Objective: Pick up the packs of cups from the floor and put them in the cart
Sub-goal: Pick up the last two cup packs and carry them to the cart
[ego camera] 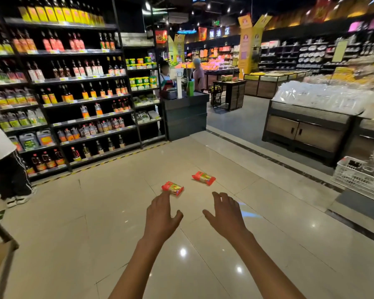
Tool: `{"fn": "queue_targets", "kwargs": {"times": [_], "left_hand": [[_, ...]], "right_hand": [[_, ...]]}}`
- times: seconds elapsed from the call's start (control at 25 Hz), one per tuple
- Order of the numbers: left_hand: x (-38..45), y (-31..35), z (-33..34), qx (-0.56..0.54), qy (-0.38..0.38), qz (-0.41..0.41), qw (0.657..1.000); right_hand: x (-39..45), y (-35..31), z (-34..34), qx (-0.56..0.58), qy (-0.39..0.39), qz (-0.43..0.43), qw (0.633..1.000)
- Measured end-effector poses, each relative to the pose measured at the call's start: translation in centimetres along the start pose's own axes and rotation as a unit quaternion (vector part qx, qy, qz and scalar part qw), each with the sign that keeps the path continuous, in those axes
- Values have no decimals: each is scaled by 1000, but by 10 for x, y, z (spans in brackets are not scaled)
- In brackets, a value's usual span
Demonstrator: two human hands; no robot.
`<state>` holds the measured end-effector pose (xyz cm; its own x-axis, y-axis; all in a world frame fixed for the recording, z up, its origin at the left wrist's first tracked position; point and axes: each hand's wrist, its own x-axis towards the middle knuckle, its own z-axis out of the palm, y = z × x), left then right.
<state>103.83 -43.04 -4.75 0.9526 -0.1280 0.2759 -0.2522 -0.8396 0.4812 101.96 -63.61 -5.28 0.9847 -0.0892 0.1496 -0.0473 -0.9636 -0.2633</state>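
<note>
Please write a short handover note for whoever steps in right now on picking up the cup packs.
Left hand: open, empty, fingertips reaching toward the near pack.
Right hand: open, empty, above the floor.
Both packs lie on the tiles; the far pack is beyond and to the right.
Done: nothing picked up yet.
Left: grasp both packs and put them in the cart; only a dark bar at the lower left edge might belong to it, cannot tell.
</note>
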Motion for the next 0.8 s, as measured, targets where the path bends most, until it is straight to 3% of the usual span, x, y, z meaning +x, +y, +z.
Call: {"fn": "queue_targets", "kwargs": {"times": [0.32,0.56,0.8], "left_hand": [[181,-56,70,-8,-3,-41,999],[377,-92,138,-42,4,-56,998],[570,-91,189,-38,-21,-49,998]], "right_hand": [[210,21,47,-9,-19,6,1000],[396,43,87,-32,-64,13,997],[579,73,94,-19,-42,16,999]]}}
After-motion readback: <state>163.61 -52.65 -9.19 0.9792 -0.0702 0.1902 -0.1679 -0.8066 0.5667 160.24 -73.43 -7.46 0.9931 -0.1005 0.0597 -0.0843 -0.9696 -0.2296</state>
